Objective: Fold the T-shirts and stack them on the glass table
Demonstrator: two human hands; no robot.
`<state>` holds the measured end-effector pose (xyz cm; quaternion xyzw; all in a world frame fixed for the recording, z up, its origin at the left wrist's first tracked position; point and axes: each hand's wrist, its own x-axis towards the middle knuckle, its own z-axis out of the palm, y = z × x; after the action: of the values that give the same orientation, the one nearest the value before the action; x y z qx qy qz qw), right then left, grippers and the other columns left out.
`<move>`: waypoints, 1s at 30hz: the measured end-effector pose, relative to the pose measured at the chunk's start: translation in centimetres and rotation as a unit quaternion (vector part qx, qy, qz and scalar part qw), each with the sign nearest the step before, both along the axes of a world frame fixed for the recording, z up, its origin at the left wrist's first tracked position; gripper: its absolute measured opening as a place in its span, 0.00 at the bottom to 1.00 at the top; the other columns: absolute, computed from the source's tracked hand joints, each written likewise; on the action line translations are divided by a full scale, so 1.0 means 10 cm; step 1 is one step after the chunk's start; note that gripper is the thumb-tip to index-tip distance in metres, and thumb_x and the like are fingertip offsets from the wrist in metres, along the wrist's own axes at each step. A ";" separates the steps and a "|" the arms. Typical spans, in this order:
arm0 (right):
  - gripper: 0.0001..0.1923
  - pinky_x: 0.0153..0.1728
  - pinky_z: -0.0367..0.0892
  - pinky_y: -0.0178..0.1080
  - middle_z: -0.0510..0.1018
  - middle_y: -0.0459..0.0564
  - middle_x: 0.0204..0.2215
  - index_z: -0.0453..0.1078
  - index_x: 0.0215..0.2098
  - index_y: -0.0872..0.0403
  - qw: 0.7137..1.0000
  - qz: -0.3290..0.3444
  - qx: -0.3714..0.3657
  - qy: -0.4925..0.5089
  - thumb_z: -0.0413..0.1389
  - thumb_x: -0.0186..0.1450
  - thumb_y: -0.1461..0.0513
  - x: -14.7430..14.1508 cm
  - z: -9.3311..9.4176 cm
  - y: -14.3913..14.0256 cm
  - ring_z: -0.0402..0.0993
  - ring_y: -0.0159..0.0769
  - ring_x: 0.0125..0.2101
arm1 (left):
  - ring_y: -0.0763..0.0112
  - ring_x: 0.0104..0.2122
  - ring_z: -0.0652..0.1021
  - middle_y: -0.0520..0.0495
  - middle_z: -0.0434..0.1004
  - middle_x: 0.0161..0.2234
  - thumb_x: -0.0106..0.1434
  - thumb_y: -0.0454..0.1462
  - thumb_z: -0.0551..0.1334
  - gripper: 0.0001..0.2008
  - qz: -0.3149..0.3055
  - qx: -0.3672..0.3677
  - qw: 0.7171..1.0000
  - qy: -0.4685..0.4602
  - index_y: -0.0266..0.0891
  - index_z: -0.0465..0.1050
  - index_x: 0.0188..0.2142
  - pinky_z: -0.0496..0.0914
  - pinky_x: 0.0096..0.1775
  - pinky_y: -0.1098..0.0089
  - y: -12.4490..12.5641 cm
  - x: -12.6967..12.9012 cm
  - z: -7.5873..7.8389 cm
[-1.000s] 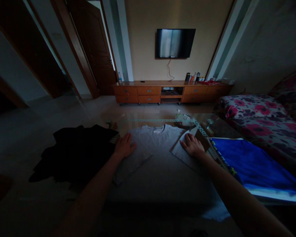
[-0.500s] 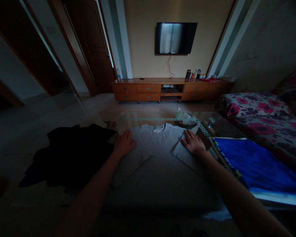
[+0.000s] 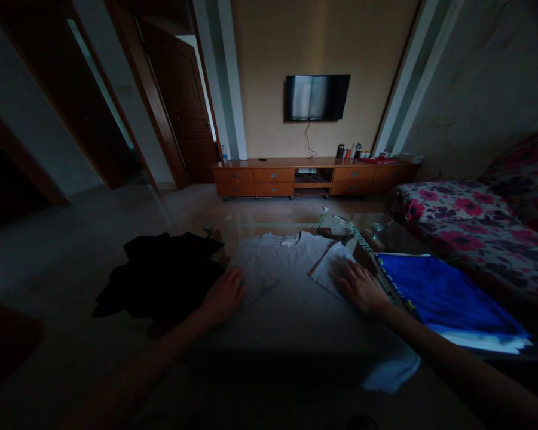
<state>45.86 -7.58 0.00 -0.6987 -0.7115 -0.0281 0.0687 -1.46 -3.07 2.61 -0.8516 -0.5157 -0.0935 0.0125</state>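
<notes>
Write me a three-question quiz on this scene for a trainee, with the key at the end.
1. True or false: the grey T-shirt lies between the black cloth and the blue cloth.
2. Which pattern covers the sofa? A) stripes B) flowers C) checks
3. Fill in the blank: the black cloth lies nearer to the person's ____ hand.

Key:
1. True.
2. B, flowers.
3. Left; the left hand is beside the black cloth, while the right hand is on the blue cloth's side of the grey T-shirt.
</notes>
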 end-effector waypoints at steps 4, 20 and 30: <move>0.38 0.70 0.45 0.54 0.47 0.51 0.74 0.52 0.74 0.49 1.000 0.030 -0.007 0.005 0.34 0.73 0.41 0.09 -0.21 -0.50 0.41 0.46 0.73 | 0.54 0.70 0.57 0.42 0.54 0.72 0.71 0.54 0.49 0.34 0.000 -0.011 1.000 0.015 0.39 0.58 0.70 0.52 0.69 0.56 -0.42 -0.24 -0.15; 0.42 0.71 0.44 0.51 0.46 0.58 0.74 0.46 0.75 0.57 1.000 -0.012 -0.019 0.016 0.35 0.72 0.41 0.21 -0.27 -0.03 0.40 0.44 0.73 | 0.55 0.72 0.53 0.39 0.47 0.73 0.72 0.53 0.48 0.36 0.002 -0.030 0.999 0.028 0.37 0.54 0.72 0.50 0.69 0.56 0.07 -0.02 -0.17; 0.44 0.71 0.42 0.48 0.48 0.62 0.73 0.47 0.74 0.64 0.999 -0.008 -0.033 0.004 0.35 0.72 0.41 0.31 -0.25 0.70 0.40 0.44 0.73 | 0.56 0.72 0.51 0.37 0.46 0.73 0.72 0.55 0.46 0.37 0.009 -0.036 0.999 0.035 0.33 0.53 0.71 0.47 0.69 0.57 0.71 0.09 -0.22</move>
<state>48.99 -0.58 -2.50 -0.7062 -0.7064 -0.0021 0.0485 -0.60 4.07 0.44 -0.8496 -0.5256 -0.0447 0.0004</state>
